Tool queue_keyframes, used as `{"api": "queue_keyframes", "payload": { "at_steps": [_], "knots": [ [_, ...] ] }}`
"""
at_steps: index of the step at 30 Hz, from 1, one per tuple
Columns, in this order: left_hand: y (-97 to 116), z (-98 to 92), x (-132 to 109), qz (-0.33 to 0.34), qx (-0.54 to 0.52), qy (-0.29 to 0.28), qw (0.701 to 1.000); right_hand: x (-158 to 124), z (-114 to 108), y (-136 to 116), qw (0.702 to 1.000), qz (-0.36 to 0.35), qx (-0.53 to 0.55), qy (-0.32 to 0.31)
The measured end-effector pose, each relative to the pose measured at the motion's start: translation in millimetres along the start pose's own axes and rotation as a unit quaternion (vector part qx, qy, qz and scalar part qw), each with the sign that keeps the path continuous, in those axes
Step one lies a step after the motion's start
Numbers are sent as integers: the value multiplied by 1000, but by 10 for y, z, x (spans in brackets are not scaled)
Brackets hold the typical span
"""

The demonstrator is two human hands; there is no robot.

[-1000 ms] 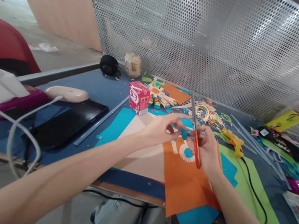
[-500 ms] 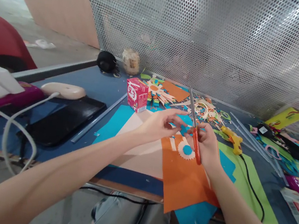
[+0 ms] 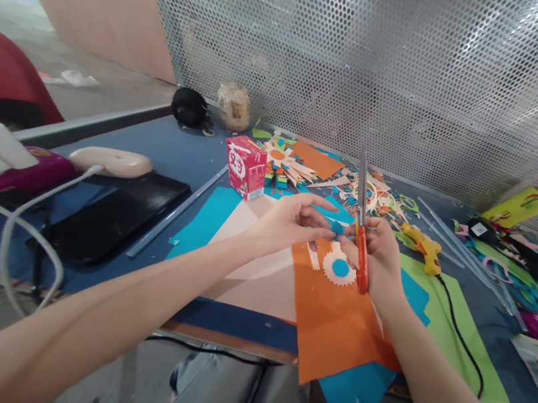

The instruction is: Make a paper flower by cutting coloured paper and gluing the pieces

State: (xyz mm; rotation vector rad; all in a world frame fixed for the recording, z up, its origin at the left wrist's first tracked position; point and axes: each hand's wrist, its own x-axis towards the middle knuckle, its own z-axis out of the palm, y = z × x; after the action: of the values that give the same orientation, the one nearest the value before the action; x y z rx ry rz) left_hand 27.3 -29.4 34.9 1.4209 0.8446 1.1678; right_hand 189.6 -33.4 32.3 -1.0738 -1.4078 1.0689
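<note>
My left hand [image 3: 299,223] reaches in from the left, its thumb and fingers pinching the edge of a small blue paper piece [image 3: 337,227]. Scissors with orange handles [image 3: 362,259] are in my right hand [image 3: 379,258], the blades pointing up and away. My right fingertips also meet the blue piece; the fingers partly hide it. Just below lies a cream scalloped paper disc with a blue centre [image 3: 340,267]. It rests on an orange sheet [image 3: 330,332] that hangs over the table edge.
A pink box [image 3: 246,168] stands behind my left hand. Paper scraps [image 3: 376,194] are heaped along the perforated metal panel [image 3: 322,48]. A yellow glue gun [image 3: 424,248] lies on a green sheet [image 3: 466,332] at right. A black phone [image 3: 120,216] and white cable [image 3: 5,256] are left.
The scissors have swung more upright and shifted slightly right with my right hand. Both hands now meet at the blue piece. The view has shifted slightly.
</note>
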Motion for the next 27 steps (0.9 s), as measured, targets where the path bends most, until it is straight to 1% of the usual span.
{"api": "queue_keyframes", "payload": {
  "at_steps": [4,9,22,27],
  "knots": [
    [-15,-7,11,-7,-9,7,1000,-17,-1,-2,1000,-3,0,-9],
    [-56,-22,28,-11,-24,-4,1000,-30,11,-20,1000,-1,0,-14],
    [-11,-9,6,-1,20,10,1000,-29,6,-23,1000,-3,8,-23],
    [-37,-13,10,-1,-1,8,1000,-40,17,-41,1000,2,13,-24]
  ]
}}
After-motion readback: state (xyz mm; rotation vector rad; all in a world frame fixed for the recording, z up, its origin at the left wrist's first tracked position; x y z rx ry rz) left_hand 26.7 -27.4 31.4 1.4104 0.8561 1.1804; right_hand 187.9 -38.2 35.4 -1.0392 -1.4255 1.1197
